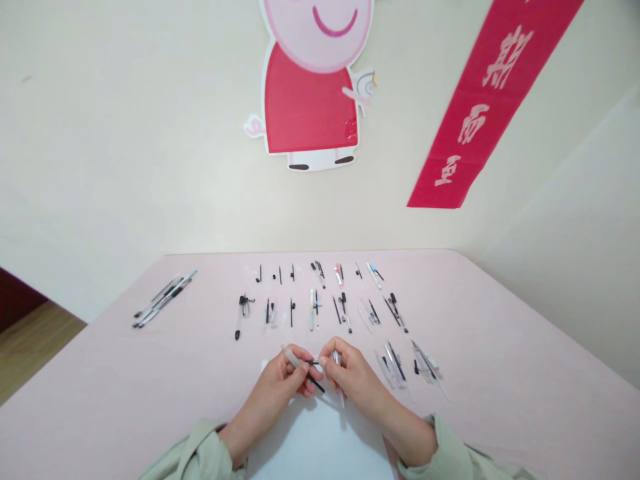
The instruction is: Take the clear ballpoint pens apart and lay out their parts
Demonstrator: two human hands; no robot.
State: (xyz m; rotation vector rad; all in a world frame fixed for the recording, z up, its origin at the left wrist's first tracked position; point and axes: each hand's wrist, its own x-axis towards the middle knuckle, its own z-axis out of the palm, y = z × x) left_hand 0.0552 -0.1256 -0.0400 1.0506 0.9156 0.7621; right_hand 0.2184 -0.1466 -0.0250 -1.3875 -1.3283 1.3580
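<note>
Over a white sheet, my two hands meet with pen parts between them. My left hand is closed around a translucent pen tube and a black pen part that slants down to the right. My right hand is closed too, with a clear pen barrel sticking out below its fingers. Its thumb and forefinger pinch the end of a thin dark piece that reaches across to the left fingers. Fingers hide where these pieces meet.
Taken-apart pens lie in rows of small groups beyond my hands. Two more groups lie by my right hand. A bundle of whole pens rests at left on the pink table. A wall with a cartoon cutout stands behind.
</note>
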